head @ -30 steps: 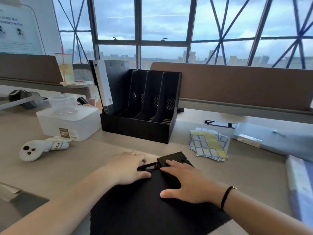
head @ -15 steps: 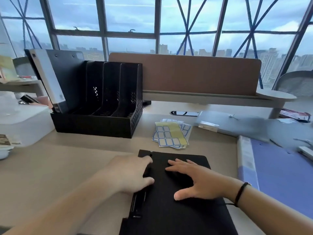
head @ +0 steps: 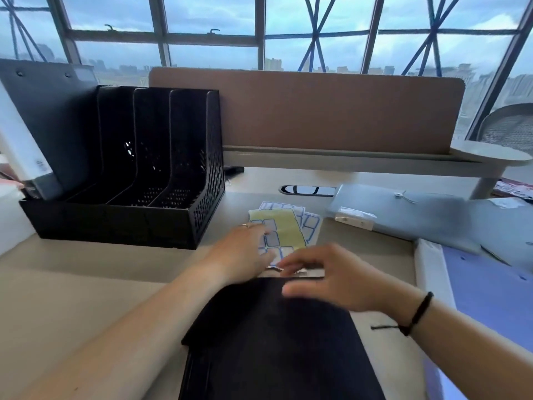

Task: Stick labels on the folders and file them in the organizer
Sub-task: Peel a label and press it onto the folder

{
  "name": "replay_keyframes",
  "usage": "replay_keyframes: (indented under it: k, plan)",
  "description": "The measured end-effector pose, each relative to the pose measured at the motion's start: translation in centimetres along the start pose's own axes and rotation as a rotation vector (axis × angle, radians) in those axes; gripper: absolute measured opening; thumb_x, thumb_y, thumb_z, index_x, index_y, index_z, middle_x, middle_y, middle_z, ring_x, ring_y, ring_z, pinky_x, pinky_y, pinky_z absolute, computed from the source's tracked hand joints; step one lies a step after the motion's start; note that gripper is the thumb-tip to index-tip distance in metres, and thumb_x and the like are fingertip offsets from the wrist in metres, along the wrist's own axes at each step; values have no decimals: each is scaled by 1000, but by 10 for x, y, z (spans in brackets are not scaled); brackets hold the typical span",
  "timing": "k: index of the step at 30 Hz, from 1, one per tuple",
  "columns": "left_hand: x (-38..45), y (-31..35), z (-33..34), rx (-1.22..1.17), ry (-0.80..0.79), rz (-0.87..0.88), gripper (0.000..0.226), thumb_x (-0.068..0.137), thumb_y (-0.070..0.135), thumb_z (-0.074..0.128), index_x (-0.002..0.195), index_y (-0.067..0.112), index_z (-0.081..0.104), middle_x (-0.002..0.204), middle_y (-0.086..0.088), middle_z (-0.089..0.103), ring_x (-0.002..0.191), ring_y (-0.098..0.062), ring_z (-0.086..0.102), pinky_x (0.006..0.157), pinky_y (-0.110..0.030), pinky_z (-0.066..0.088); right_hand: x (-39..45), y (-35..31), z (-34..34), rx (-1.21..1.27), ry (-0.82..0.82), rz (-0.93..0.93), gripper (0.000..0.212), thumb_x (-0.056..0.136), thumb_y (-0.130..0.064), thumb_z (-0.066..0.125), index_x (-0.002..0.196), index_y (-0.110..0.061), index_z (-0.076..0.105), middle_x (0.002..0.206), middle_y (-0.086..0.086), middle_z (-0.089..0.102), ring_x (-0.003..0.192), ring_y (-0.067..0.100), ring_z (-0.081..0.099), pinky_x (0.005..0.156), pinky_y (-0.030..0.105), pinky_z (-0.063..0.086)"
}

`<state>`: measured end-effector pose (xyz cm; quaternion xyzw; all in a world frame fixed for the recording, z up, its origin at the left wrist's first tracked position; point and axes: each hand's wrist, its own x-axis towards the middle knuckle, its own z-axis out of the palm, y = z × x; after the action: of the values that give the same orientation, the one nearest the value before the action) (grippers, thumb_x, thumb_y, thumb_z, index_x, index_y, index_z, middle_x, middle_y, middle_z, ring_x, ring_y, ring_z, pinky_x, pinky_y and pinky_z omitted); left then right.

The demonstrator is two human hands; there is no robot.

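Observation:
A black folder (head: 277, 342) lies flat on the desk in front of me. Beyond its far edge are sheets of blue-bordered labels (head: 284, 226) on yellow backing. My left hand (head: 245, 252) rests on the near part of the label sheets, fingers straight. My right hand (head: 326, 275) hovers over the folder's far edge, blurred, fingers loosely spread toward the sheets. The black slotted organizer (head: 161, 192) stands at the back left, with a black binder with a white spine (head: 34, 134) in its leftmost slot.
A grey string-tie envelope folder (head: 418, 215) lies at the right rear, and a purple folder (head: 490, 290) lies along the right edge. A brown desk divider (head: 331, 111) runs behind. A white box (head: 8, 217) sits at far left.
Both hands left the black folder's clip area and moved forward to the label sheets. My view shifted to the right and closer.

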<state>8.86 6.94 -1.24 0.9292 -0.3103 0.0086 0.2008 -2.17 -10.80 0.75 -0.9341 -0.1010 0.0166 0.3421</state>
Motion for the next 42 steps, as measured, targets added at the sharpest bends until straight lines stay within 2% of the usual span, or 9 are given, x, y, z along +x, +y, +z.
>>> replay_keyframes:
  k: [2, 4, 10, 16, 20, 29, 35, 38, 42]
  plan:
    - [12, -4, 11, -51, 17, 5, 52, 94, 45, 59, 142, 27, 48, 149, 8, 45, 138, -10, 38, 107, -22, 29, 29, 18, -12, -107, 187, 47, 28, 83, -45, 72, 109, -34, 71, 93, -18, 72, 95, -2, 65, 96, 30, 50]
    - [18, -12, 25, -83, 8, 2, 51, 91, 49, 60, 136, 28, 51, 143, 10, 49, 134, -10, 42, 109, -25, 34, 54, 32, -16, -211, 247, 124, 26, 89, -40, 66, 114, -30, 69, 95, -16, 66, 100, 7, 62, 95, 32, 48]
    - [21, -24, 42, -47, 1, 74, 58, 89, 64, 51, 135, 27, 52, 137, 12, 50, 128, -7, 46, 105, -27, 40, 80, 54, 1, -295, 110, 143, 54, 88, -52, 64, 136, -29, 56, 125, -4, 56, 126, 16, 42, 108, 31, 34]
    - [22, -22, 43, 20, 34, 76, 70, 82, 77, 46, 139, 36, 48, 139, 21, 43, 130, -3, 37, 99, -20, 35, 67, 68, 5, -343, 160, 124, 59, 84, -58, 65, 136, -30, 58, 127, -8, 51, 127, 13, 38, 106, 22, 27]
    - [23, -22, 43, 19, 28, 66, 76, 79, 81, 43, 141, 38, 45, 138, 23, 41, 131, -2, 34, 103, -25, 38, 67, 68, 8, -332, 198, 101, 54, 84, -57, 67, 130, -29, 63, 122, -10, 54, 122, 12, 42, 101, 20, 29]
    - [20, -22, 41, 0, 26, 76, 65, 80, 79, 46, 135, 45, 51, 133, 22, 44, 130, 0, 30, 105, -27, 39, 67, 68, 7, -255, 237, 72, 35, 81, -52, 72, 111, -34, 70, 109, -15, 57, 111, 6, 46, 93, 21, 34]
    - [18, -22, 40, -12, 34, 83, 70, 77, 84, 41, 132, 44, 53, 132, 23, 46, 129, 1, 33, 103, -25, 39, 67, 64, 9, -175, 290, 50, 6, 85, -40, 72, 88, -38, 68, 92, -16, 63, 94, 1, 53, 82, 22, 38]
    - [18, -22, 40, 2, 32, 87, 67, 78, 83, 41, 131, 43, 54, 132, 23, 46, 129, -1, 35, 104, -26, 39, 68, 63, 10, -50, 321, 86, 10, 84, -31, 75, 75, -32, 69, 76, -13, 67, 78, 0, 59, 70, 18, 43]
    - [18, -20, 39, 13, 12, 68, 69, 75, 85, 41, 129, 44, 54, 133, 23, 46, 130, -1, 34, 104, -27, 39, 69, 61, 8, 272, 373, 181, 9, 83, -24, 77, 76, -21, 74, 71, -4, 72, 61, 2, 58, 64, 18, 47]
